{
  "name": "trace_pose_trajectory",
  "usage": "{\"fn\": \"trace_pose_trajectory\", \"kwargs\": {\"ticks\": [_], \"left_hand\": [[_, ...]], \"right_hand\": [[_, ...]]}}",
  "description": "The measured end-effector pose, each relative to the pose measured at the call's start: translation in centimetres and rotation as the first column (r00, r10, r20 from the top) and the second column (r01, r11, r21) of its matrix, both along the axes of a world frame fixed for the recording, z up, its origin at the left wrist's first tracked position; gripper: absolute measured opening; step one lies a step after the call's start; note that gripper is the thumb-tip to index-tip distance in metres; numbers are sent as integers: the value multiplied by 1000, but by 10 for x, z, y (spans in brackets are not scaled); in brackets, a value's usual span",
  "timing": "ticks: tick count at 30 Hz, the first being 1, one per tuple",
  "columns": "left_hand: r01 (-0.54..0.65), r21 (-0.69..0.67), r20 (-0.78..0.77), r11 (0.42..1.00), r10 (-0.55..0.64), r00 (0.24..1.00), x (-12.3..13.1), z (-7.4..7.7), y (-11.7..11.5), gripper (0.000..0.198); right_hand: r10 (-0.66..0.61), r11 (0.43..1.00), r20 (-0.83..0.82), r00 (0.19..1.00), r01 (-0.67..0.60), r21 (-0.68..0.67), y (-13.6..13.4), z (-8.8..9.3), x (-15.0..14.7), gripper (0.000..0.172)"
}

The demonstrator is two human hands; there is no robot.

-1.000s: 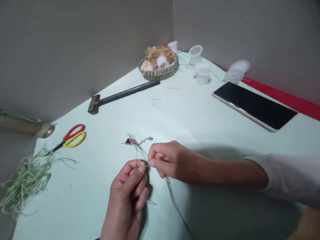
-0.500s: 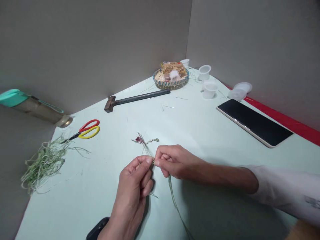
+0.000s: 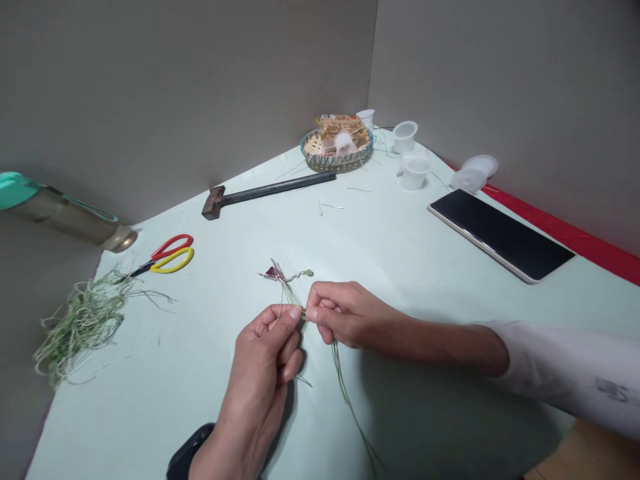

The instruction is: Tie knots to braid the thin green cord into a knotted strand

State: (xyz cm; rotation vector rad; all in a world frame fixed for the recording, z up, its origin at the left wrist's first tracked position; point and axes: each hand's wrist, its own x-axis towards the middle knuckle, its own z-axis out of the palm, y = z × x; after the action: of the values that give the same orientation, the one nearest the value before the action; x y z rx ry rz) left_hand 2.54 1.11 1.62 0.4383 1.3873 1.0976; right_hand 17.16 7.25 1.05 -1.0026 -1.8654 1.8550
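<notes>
My left hand (image 3: 267,353) pinches several thin green cords between thumb and forefinger. Right beside it, my right hand (image 3: 345,313) is closed on the same green cords (image 3: 341,383), whose long ends hang below it toward the table's front. Above my fingers the strands run up to a small dark-red piece (image 3: 273,273) with thin silvery pins or wires. A short twisted green-and-white braid (image 3: 299,275) lies to the right of it. The exact crossing of the cords between my fingertips is too small to make out.
Left lie a tangle of green cord (image 3: 83,330), scissors (image 3: 173,255) with red and yellow handles, and a bottle (image 3: 65,217). A hammer (image 3: 270,191) and a woven basket (image 3: 336,160) are at the back. White plastic cups (image 3: 405,137) and a phone (image 3: 500,235) are right.
The whole view has shifted slightly, so everything sits a little higher and further left. Both hands keep their pinch on the cords, with hardly any movement between them.
</notes>
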Motion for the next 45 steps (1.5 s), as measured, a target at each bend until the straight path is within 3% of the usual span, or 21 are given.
{"fn": "trace_pose_trajectory", "kwargs": {"ticks": [17,23,25,29,37,45], "left_hand": [[11,-3,16,1000,-11,1000,0,2,0,20],[16,-9,12,1000,-16,1000,0,3,-1,19],[21,-9,13,1000,-21,1000,-1,2,-1,18],[26,-12,8,1000,-26,1000,-1,1,-1,20],[23,-21,-3,1000,-23,1000,1,2,1,20],[18,-19,-1,1000,-18,1000,1,4,-2,21]], "right_hand": [[-91,975,53,994,78,208,-2,2,5,18],[-121,948,-35,992,126,294,1,-1,4,13],[-123,963,-63,990,134,232,1,-3,3,13],[-89,996,-116,989,87,-23,-3,-7,3,14],[-94,928,-199,976,13,-373,-7,-7,2,14],[-129,880,-213,969,12,-476,-7,-11,0,14]]}}
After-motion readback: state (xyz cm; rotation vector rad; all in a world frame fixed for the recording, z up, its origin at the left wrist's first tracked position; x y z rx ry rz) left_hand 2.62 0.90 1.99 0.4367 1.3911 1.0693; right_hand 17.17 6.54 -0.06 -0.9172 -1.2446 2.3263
